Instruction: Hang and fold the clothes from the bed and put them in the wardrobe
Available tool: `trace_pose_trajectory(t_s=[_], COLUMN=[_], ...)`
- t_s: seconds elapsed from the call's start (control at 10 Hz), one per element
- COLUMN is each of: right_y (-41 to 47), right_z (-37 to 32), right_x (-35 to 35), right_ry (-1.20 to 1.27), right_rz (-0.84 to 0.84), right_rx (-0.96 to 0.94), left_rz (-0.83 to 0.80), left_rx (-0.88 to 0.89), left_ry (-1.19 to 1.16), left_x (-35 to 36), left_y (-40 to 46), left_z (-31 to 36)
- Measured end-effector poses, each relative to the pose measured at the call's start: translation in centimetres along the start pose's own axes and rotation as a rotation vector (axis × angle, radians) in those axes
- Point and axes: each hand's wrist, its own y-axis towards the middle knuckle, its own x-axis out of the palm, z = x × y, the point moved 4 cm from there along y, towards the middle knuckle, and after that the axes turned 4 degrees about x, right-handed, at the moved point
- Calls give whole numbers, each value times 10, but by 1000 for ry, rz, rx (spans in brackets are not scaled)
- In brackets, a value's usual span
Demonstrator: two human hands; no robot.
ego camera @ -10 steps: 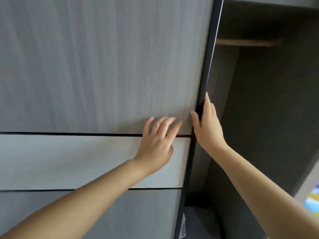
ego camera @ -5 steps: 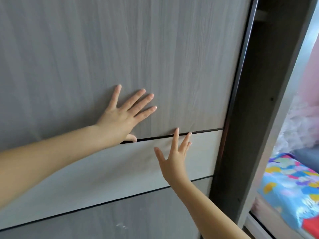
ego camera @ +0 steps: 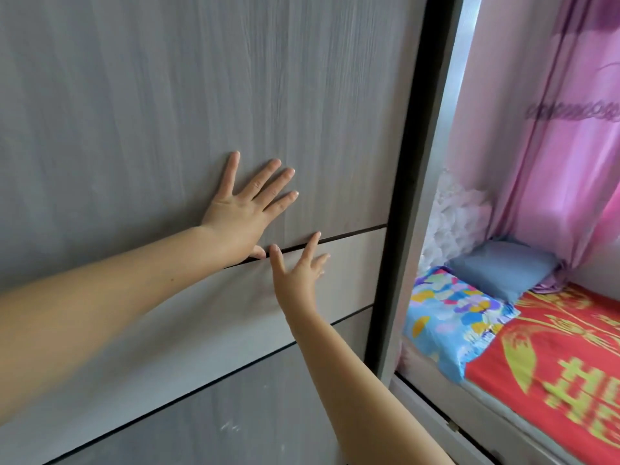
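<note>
A grey wood-grain sliding wardrobe door (ego camera: 167, 95) fills most of the view, with a paler band across its middle. My left hand (ego camera: 248, 209) presses flat on the door with fingers spread. Just below and to its right, my right hand (ego camera: 300, 270) rests on the pale band with straight fingers. The door's dark edge (ego camera: 407, 162) stands against the wardrobe's frame at the right. The wardrobe's inside is hidden. No clothes show on the bed (ego camera: 553, 347).
To the right lies the bed with a red and yellow cover, a blue patterned blanket (ego camera: 449, 313) and a grey-blue pillow (ego camera: 503, 270). Pink curtains (ego camera: 553, 146) hang behind it. A white fluffy thing (ego camera: 453, 216) sits by the pillow.
The door has slid right and covered the dark opening of the wardrobe. My right hand left the door's edge for its face. The view has swung right, showing the bed.
</note>
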Motion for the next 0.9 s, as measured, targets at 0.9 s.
trace_pose_trajectory(t_s=[0.9], right_y=[34], right_z=[19], right_x=[-74], right_ry=[-159], right_rz=[-140], right_rx=[-48], left_rz=[-37], left_rx=[55], left_ry=[-243], left_x=[-28], left_y=[14], left_z=[50])
